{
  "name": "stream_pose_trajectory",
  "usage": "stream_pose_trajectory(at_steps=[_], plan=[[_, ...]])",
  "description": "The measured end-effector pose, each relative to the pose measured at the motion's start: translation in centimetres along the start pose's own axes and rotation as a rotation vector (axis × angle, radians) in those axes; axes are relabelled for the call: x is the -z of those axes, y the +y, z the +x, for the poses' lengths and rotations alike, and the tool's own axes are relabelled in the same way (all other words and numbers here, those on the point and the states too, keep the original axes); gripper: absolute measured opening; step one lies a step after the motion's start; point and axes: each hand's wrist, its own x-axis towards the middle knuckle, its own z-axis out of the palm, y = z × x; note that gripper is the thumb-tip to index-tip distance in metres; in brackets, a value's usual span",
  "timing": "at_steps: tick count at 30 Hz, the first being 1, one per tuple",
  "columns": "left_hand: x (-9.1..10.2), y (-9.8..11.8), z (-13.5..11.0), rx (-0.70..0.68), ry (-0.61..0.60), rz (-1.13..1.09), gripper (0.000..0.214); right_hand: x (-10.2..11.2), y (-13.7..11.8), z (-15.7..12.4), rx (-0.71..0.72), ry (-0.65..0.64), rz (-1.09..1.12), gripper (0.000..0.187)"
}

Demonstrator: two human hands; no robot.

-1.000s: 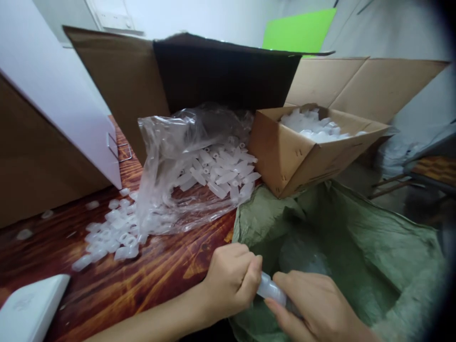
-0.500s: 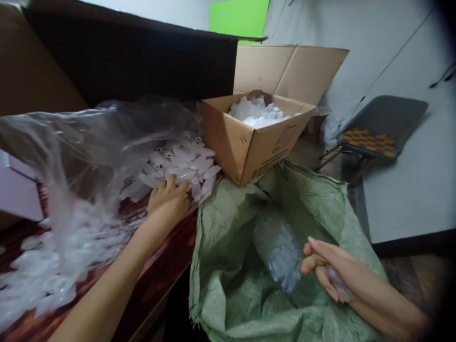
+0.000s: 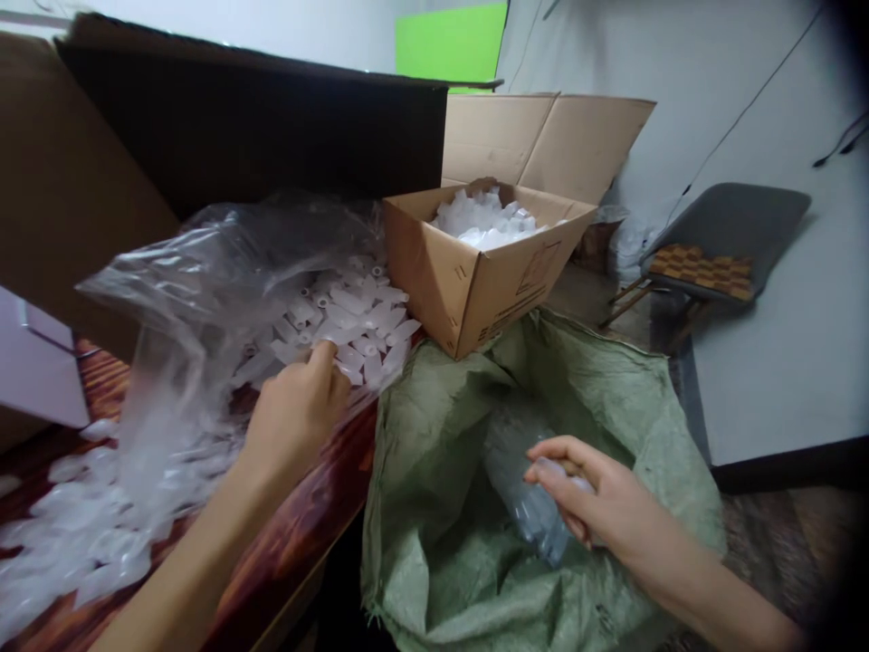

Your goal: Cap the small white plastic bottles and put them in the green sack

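Mid-left, the left hand (image 3: 299, 398) is hovering at pale pieces (image 3: 370, 317) — grip unclear; lower right, the right hand (image 3: 601, 493) is pinching a translucent piece (image 3: 580, 483).

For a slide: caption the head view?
Left hand at pale pieces, right hand holding a translucent piece over the green sack.

At 8 o'clock of the view, the left hand (image 3: 299, 403) is placed at the edge of a pile of whitish pointed pieces (image 3: 367, 317), partly covered by a clear plastic bag (image 3: 224, 258); its fingertips are hidden. At 4 o'clock, a small translucent piece (image 3: 580, 484) is pinched by the right hand (image 3: 584, 493) above an open green sack (image 3: 407, 570), in which a clear packet (image 3: 509, 480) is seen. Toward 2 o'clock, a cardboard box (image 3: 431, 263) is filled with white pieces (image 3: 485, 219).
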Motion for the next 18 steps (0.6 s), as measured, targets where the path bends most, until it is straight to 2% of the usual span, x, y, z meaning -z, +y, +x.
stream_pose_trajectory(at_steps=[2, 3, 6, 8, 10, 12, 15, 18], plan=[[1.5, 1.3, -1.5, 0.002, 0.046, -0.311, 0.023, -1.1, -1.3, 0.1, 0.14, -0.021, -0.116, 0.039], [2.0, 2.2, -2.3, -0.003, 0.022, -0.505, 0.022, -1.6, -1.9, 0.1, 0.237, -0.005, -0.181, 0.034], [2.5, 4.9, -4.5, -0.049, -0.186, -1.012, 0.021, -2.7, -3.2, 0.3, 0.505, 0.135, -0.338, 0.02], [2.3, 6.3, -5.5, -0.03, -0.346, -1.216, 0.017, -3.1, -3.5, 0.4, 0.571, 0.217, -0.362, 0.018], [2.0, 7.1, -5.9, 0.009, -0.465, -1.331, 0.014, -3.2, -3.4, 0.4, 0.6, 0.281, -0.368, 0.019], [1.9, 7.4, -6.0, 0.015, -0.511, -1.37, 0.013, -2.9, -3.3, 0.3, 0.661, 0.3, -0.394, 0.021], [1.8, 7.3, -5.8, -0.01, -0.568, -1.387, 0.016, -2.4, -3.3, -0.1, 0.827, 0.222, -0.463, 0.018], [1.7, 7.5, -5.9, 0.092, -0.701, -1.471, 0.02, -2.0, -3.4, -0.5, 1.062, 0.085, -0.493, 0.021]])
